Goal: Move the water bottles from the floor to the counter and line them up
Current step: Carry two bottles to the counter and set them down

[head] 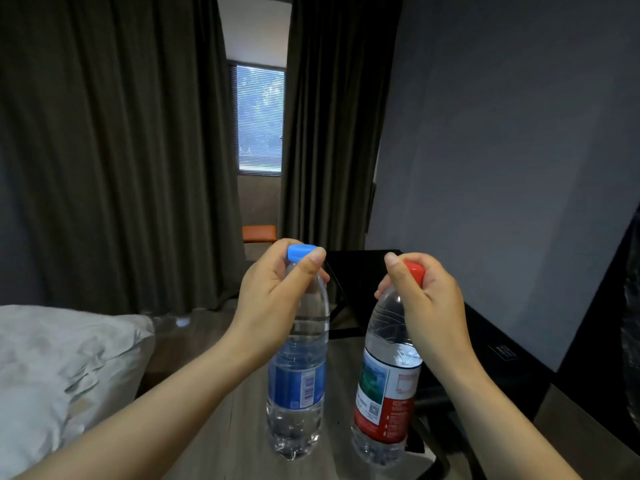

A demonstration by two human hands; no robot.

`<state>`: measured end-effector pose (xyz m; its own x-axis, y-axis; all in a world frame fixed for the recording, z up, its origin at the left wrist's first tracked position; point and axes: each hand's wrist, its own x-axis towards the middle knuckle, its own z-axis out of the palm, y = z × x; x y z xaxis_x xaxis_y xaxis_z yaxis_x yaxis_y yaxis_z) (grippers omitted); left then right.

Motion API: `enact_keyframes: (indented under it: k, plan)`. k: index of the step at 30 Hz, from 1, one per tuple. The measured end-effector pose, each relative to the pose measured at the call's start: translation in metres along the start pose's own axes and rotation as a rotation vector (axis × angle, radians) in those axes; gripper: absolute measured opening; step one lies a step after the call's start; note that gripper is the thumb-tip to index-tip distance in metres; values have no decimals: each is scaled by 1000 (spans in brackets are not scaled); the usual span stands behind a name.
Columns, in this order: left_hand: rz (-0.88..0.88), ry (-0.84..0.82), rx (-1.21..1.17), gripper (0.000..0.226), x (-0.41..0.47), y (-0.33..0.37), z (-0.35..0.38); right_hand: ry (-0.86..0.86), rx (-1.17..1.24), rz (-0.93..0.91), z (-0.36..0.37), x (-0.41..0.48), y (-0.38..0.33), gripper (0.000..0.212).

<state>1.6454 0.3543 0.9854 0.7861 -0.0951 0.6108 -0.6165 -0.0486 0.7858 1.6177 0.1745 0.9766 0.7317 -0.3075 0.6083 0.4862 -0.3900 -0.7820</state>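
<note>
Blue-cap bottle gripped by L hand | red-cap bottle gripped by R hand

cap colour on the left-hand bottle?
Blue cap, gripped by the left hand; the head view shows it.

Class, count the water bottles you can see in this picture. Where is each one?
2. The blue-capped bottle hangs from the left hand; the red-capped bottle from the right hand. Others may lie out of view.
</note>
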Motion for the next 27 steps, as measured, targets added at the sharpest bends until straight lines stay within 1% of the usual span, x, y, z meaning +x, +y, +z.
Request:
enact_keyframes:
  k: [4, 8, 14, 17, 21, 27]
  plan:
    - [21, -64, -13, 34, 60, -54, -10, 51, -32, 10, 40, 46, 34, 23]
    - [0, -108, -45, 30, 127, -103, -22, 95, -62, 54, 78, 96, 64, 22]
    - [-15, -162, -83, 34, 205, -177, -24, 134, -89, 95, 124, 161, 117, 23]
    - [-41, -180, -97, 37, 241, -216, -16, 147, -93, 109, 140, 193, 152, 23]
    - [-51, -211, -101, 28, 290, -271, 4, 145, -93, 102, 156, 238, 204, 22]
    - [-80, -195, -96, 27, 365, -342, 43, 162, -134, 146, 170, 317, 284, 25]
